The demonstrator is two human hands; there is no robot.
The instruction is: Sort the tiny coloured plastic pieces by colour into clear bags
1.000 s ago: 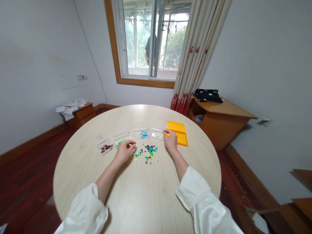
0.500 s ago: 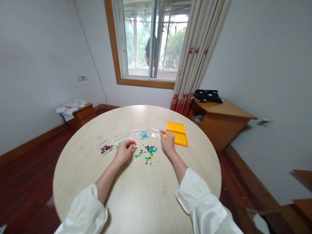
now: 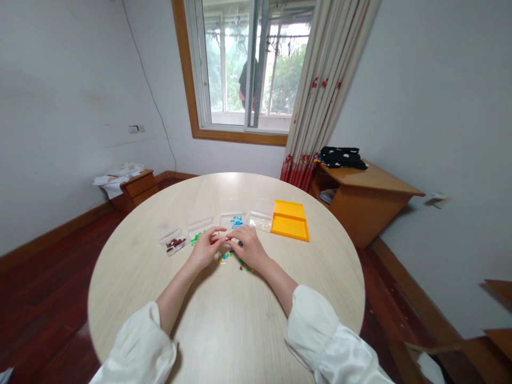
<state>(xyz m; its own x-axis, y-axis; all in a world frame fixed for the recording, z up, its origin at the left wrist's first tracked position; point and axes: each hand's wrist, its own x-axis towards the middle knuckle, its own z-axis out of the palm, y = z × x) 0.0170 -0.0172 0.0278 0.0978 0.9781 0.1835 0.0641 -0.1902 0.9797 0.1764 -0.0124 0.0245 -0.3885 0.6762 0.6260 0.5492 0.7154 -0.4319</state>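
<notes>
A scatter of small coloured pieces (image 3: pixel 229 257) lies on the round wooden table (image 3: pixel 224 314). My right hand (image 3: pixel 248 246) rests over this pile, fingers curled down and covering most of it. My left hand (image 3: pixel 207 244) sits just left of it, fingertips pinched and touching the right hand's fingertips. What either pinch holds is too small to see. Behind the hands stand clear trays: one with brown pieces (image 3: pixel 174 242), one with green pieces (image 3: pixel 197 232), one with blue pieces (image 3: pixel 233 220) and one with pale pieces (image 3: pixel 260 220). An orange tray (image 3: pixel 290 225) sits at the right end.
A low wooden cabinet (image 3: pixel 362 200) with dark cloth on top stands right of the table, beside a curtain (image 3: pixel 320 90). A small wooden stand with papers (image 3: pixel 124 184) is at the left wall. Someone stands outside the window (image 3: pixel 245 80).
My right hand has moved left from the pale-piece tray beside the orange tray to the loose pile, meeting my left hand's fingertips. My left hand has barely shifted.
</notes>
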